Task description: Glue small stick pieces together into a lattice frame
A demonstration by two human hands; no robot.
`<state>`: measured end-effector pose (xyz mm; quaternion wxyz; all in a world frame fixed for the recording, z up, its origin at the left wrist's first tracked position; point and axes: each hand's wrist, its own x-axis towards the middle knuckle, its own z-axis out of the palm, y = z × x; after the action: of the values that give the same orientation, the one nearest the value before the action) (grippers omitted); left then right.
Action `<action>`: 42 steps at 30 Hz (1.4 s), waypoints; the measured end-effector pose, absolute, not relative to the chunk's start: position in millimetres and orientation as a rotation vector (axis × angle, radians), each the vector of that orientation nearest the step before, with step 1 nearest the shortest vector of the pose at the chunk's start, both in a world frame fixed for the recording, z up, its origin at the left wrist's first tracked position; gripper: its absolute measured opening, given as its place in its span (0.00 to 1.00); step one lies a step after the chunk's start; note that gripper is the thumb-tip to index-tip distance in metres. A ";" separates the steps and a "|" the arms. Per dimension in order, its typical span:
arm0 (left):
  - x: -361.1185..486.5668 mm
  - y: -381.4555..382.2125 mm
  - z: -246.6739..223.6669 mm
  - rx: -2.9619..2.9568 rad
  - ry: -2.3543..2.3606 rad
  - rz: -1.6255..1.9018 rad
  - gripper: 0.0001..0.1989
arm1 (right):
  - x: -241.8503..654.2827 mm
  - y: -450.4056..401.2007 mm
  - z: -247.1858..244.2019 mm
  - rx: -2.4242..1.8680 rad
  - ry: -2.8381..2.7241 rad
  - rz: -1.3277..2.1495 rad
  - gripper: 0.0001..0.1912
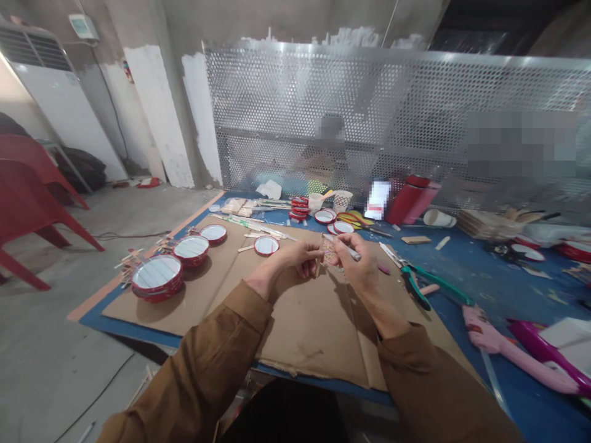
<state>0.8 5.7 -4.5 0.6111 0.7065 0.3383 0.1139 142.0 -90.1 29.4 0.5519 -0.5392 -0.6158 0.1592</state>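
My left hand (308,257) is at the middle of the cardboard (300,326), its fingers closed in a pinch on a small pale stick (318,267). My right hand (361,261), just beside it, has its fingers closed round a slim white tool (353,253), tip angled toward the left one. Taking the hands as my clock centre, the large stack (157,274), middle stack (191,248) and small stack (213,234) of red-rimmed discs sit between 9 and 10 o'clock; sticks jut from the outer sides of the larger two, so I'd judge those well advanced. Nearer, at 9, a lone disc (266,245) has sticks beside it; whether any is joined on, I can't tell. Small red pieces (299,209) at 11 and another disc (343,227) at 1 show no sticks that I can make out, so I'd count those as unworked. The piece in hand looks partway; its joint is too small to read. Cutters (410,284) lie at 4, out of both hands.
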 end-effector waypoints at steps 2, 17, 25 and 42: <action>1.0 3.9 -2.8 1.632 0.787 0.262 0.12 | 141.7 -90.9 30.3 -1.283 -1.444 0.386 0.14; 2.2 6.2 -4.5 1.614 0.783 0.250 0.12 | 144.9 -89.5 27.8 -1.280 -1.452 0.397 0.14; 2.1 6.5 -7.4 1.624 0.782 0.270 0.12 | 144.6 -88.6 28.4 -1.281 -1.439 0.364 0.15; 1.9 7.2 -7.6 1.630 0.773 0.259 0.13 | 144.6 -89.6 28.5 -1.278 -1.436 0.382 0.15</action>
<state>1.9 7.2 -7.6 0.6128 0.7068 0.3352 0.1121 144.6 -89.6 28.5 0.5572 -0.5415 -0.6084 0.1617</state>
